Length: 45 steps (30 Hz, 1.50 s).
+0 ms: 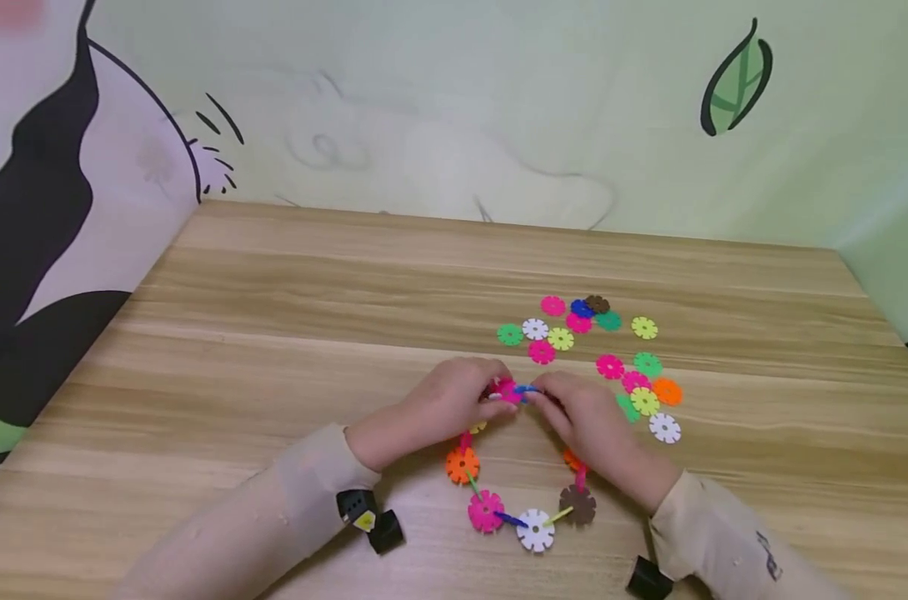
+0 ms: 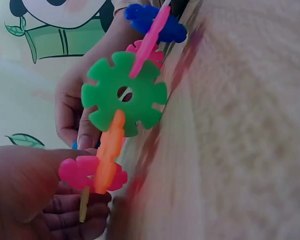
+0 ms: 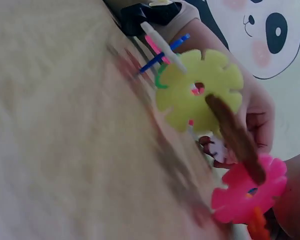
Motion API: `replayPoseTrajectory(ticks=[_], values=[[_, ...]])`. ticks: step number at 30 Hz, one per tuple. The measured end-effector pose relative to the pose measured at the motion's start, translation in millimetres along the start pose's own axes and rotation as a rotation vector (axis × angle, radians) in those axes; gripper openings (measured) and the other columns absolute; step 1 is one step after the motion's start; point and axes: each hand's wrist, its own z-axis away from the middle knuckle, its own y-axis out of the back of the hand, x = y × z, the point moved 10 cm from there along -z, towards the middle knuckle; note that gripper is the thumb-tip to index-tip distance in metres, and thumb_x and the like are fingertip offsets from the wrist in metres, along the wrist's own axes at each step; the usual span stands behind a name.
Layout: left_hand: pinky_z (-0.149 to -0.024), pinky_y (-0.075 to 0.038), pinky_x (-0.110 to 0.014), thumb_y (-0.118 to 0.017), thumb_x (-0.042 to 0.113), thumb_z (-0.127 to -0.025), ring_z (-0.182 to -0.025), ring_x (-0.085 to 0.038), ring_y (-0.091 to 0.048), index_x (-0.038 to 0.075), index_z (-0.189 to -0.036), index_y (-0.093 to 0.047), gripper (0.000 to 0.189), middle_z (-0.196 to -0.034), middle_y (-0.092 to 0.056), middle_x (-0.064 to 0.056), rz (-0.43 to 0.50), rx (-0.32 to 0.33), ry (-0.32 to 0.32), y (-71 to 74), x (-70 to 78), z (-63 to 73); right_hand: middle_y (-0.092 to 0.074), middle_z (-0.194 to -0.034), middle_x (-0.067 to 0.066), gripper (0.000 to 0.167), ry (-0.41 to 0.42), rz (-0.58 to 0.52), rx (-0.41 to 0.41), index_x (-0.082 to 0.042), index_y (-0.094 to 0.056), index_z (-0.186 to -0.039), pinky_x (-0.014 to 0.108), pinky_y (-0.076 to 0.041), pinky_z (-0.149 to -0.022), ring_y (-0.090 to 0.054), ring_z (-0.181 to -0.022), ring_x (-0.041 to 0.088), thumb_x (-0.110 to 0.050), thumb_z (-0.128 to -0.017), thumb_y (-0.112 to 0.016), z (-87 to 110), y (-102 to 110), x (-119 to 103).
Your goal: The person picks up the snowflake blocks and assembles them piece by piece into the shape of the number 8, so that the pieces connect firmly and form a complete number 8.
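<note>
Notched plastic flower discs, slotted edge to edge, form a chain that loops below both hands in the head view. Along it show an orange disc (image 1: 463,465), a pink disc (image 1: 486,512), a white disc (image 1: 535,531) and a brown disc (image 1: 578,505). My left hand (image 1: 449,402) pinches a bright pink disc (image 1: 507,391) between thumb and fingers. Facing it, my right hand (image 1: 596,421) pinches a blue disc (image 1: 527,389), and the two discs meet. A green disc (image 2: 122,92) of the chain fills the left wrist view; a yellow disc (image 3: 197,92) stands out in the right wrist view.
Loose discs lie on the wooden table (image 1: 311,283) beyond and right of the hands, among them a green one (image 1: 509,335), an orange one (image 1: 667,392) and a white one (image 1: 665,428). A painted wall (image 1: 438,108) borders the table's far edge.
</note>
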Motion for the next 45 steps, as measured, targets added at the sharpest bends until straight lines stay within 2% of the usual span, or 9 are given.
replayPoseTrajectory(ticks=[6,12,15,17,24,33,38,42,45], values=[[-0.061,-0.045,-0.023,-0.069,0.030,-0.088,-0.070,-0.012,-0.051,0.006,-0.105,-0.062,0.030,-0.083,-0.058,-0.001,-0.064,0.023,0.040,3.2,-5.6,1.7,-0.063,-0.075,-0.003,0.012,-0.094,-0.004,-0.122,-0.010,-0.067,-0.100,0.021,-0.046,-0.060,-0.050,-0.065,0.006,-0.018,-0.093,-0.063,-8.1,3.4,13.7],[-0.064,-0.049,-0.026,-0.067,0.032,-0.089,-0.077,-0.015,-0.056,0.011,-0.118,-0.062,0.036,-0.095,-0.063,-0.004,-0.155,0.011,0.043,0.7,-6.0,4.3,-0.067,-0.098,0.012,0.018,-0.155,0.256,-0.100,-0.004,-0.067,-0.103,0.038,-0.054,-0.064,-0.062,-0.078,0.024,-0.015,-0.089,-0.065,-9.2,29.7,40.6],[-0.059,-0.045,-0.025,-0.067,0.034,-0.089,-0.076,-0.014,-0.053,0.017,-0.119,-0.064,0.035,-0.097,-0.061,-0.005,-0.189,0.011,0.028,0.8,-3.9,5.2,-0.064,-0.106,0.018,0.022,-0.211,0.349,-0.159,-0.001,-0.066,-0.105,0.045,-0.055,-0.068,-0.062,-0.085,0.032,-0.016,-0.088,-0.066,-6.0,36.7,56.1],[-0.060,-0.044,-0.023,-0.067,0.035,-0.089,-0.077,-0.013,-0.051,0.019,-0.117,-0.066,0.033,-0.097,-0.060,-0.004,-0.190,0.024,0.007,1.7,-1.5,5.1,-0.063,-0.101,0.018,0.021,-0.227,0.371,-0.198,0.000,-0.066,-0.102,0.045,-0.054,-0.069,-0.061,-0.083,0.032,-0.015,-0.088,-0.067,-4.3,37.7,62.3],[-0.075,-0.048,-0.027,-0.069,0.024,-0.088,-0.083,-0.013,-0.055,0.013,-0.109,-0.069,0.023,-0.098,-0.064,-0.002,-0.128,0.086,-0.137,5.1,14.0,2.5,-0.058,-0.074,0.008,0.010,-0.115,0.469,-0.184,-0.001,-0.064,-0.084,0.036,-0.051,-0.056,-0.053,-0.061,0.020,-0.010,-0.086,-0.067,-6.3,34.4,58.7],[-0.066,-0.042,-0.020,-0.069,0.024,-0.089,-0.075,-0.011,-0.050,0.011,-0.100,-0.073,0.018,-0.090,-0.062,-0.001,-0.110,0.069,-0.120,2.0,11.8,1.2,-0.057,-0.066,0.006,0.009,-0.013,0.615,-0.144,0.000,-0.063,-0.085,0.030,-0.045,-0.041,-0.046,-0.049,0.015,-0.008,-0.086,-0.068,-5.5,32.9,51.6],[-0.064,-0.041,-0.020,-0.068,0.023,-0.090,-0.074,-0.011,-0.050,0.010,-0.097,-0.074,0.016,-0.087,-0.061,-0.001,-0.090,0.072,-0.110,2.5,10.0,1.7,-0.061,-0.067,0.008,0.014,-0.094,0.520,-0.140,0.000,-0.063,-0.096,0.031,-0.048,-0.044,-0.054,-0.051,0.018,-0.010,-0.088,-0.067,-6.2,40.1,61.4],[-0.065,-0.043,-0.020,-0.066,0.021,-0.091,-0.074,-0.012,-0.050,0.010,-0.097,-0.074,0.015,-0.087,-0.061,-0.002,-0.061,0.071,-0.104,3.2,9.5,3.0,-0.067,-0.083,0.010,0.017,-0.147,0.293,-0.057,-0.003,-0.067,-0.106,0.036,-0.055,-0.060,-0.064,-0.068,0.024,-0.009,-0.090,-0.065,-6.6,48.1,66.4],[-0.067,-0.045,-0.021,-0.066,0.021,-0.091,-0.075,-0.012,-0.052,0.009,-0.096,-0.073,0.015,-0.089,-0.062,-0.002,-0.043,0.075,-0.099,3.8,8.9,2.8,-0.064,-0.085,0.007,0.012,-0.150,0.066,-0.066,-0.004,-0.068,-0.102,0.032,-0.054,-0.064,-0.061,-0.071,0.019,-0.007,-0.092,-0.062,-8.7,42.8,63.0]])
